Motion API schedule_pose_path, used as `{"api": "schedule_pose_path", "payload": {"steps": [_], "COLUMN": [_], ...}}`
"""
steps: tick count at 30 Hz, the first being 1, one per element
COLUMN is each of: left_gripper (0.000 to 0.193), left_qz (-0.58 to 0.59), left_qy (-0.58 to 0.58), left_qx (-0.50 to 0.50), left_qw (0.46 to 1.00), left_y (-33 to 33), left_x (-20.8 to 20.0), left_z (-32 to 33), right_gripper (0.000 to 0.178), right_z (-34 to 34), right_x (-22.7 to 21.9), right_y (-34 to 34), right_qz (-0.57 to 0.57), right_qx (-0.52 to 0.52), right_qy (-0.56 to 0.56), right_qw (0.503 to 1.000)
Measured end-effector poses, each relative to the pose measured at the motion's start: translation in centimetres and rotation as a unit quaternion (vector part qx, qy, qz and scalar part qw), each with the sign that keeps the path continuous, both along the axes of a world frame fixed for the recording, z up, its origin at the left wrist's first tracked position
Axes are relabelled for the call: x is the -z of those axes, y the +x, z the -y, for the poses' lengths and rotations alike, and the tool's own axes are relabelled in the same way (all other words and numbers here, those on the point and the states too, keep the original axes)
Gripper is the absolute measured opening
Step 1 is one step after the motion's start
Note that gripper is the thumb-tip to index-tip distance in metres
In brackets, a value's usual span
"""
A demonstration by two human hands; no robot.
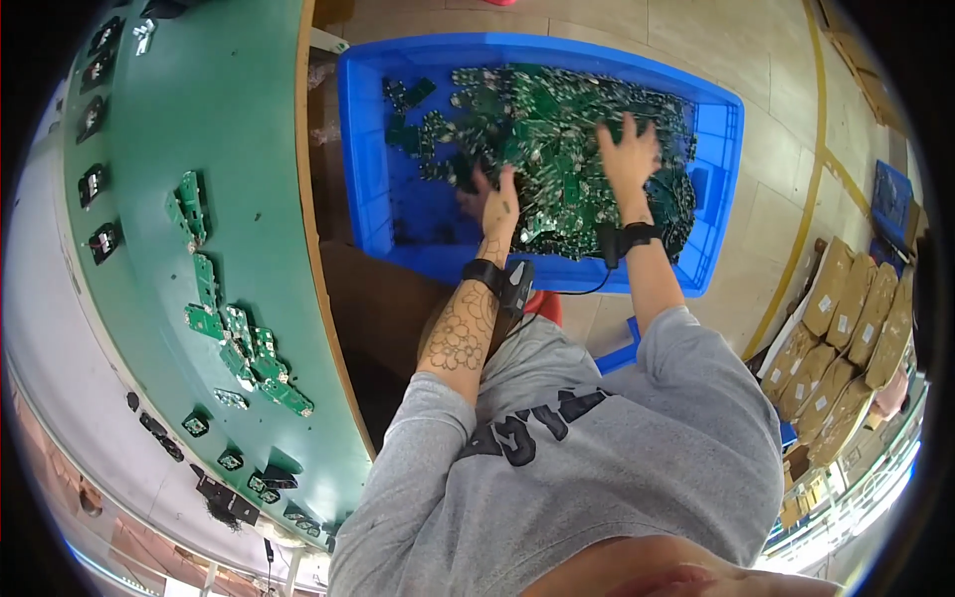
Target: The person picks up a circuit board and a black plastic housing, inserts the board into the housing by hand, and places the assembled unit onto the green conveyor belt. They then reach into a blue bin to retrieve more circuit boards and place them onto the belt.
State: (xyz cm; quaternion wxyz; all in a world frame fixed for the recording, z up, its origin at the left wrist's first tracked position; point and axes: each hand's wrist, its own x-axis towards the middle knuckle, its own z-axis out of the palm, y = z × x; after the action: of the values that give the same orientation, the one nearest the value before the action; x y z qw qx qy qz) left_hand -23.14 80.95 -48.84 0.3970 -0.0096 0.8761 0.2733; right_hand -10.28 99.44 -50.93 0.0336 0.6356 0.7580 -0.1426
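A large blue plastic bin (353,149) holds a heap of green circuit boards (567,179), many of them smeared by motion. My left hand (492,204) is down in the bin at the left edge of the heap, its visible fingers apart and partly blurred; I make out nothing gripped in it. Over the right part of the heap, my right hand (629,164) has its fingers spread on or just above the boards and holds nothing. Black straps with small devices sit on both wrists. A few loose boards (410,95) lie at the bin's far left.
Along the left runs a green-topped workbench (254,129) with a wooden edge, carrying a scattered row of circuit boards (254,358) and several small black parts (92,184). Brown paper-wrapped packages (836,298) are stacked at the right, past a yellow floor line (821,119).
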Motion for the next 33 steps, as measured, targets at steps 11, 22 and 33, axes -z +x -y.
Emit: {"api": "schedule_pose_path", "payload": {"steps": [11,22,33], "left_gripper": [0.086,0.068,0.044], "left_qz": [0.061,0.235,-0.009], "left_qy": [-0.020,0.320,0.464], "left_qx": [-0.034,-0.138,-0.110], "left_qw": [0.997,0.907,0.879], "left_y": [-0.9,0.1,1.8], "left_x": [0.5,-2.6,-12.3], "left_z": [-0.9,-1.3,-4.3], "right_gripper": [0.070,0.054,0.046], "right_z": [1.7,10.8,9.9], "right_x": [1.6,-3.4,-14.7], "right_y": [1.6,-4.9,-6.7], "right_qz": [-0.029,-0.292,-0.535], "right_qx": [0.001,0.016,-0.059], "right_qy": [0.029,-0.119,-0.008], "right_qw": [0.999,0.949,0.843]}}
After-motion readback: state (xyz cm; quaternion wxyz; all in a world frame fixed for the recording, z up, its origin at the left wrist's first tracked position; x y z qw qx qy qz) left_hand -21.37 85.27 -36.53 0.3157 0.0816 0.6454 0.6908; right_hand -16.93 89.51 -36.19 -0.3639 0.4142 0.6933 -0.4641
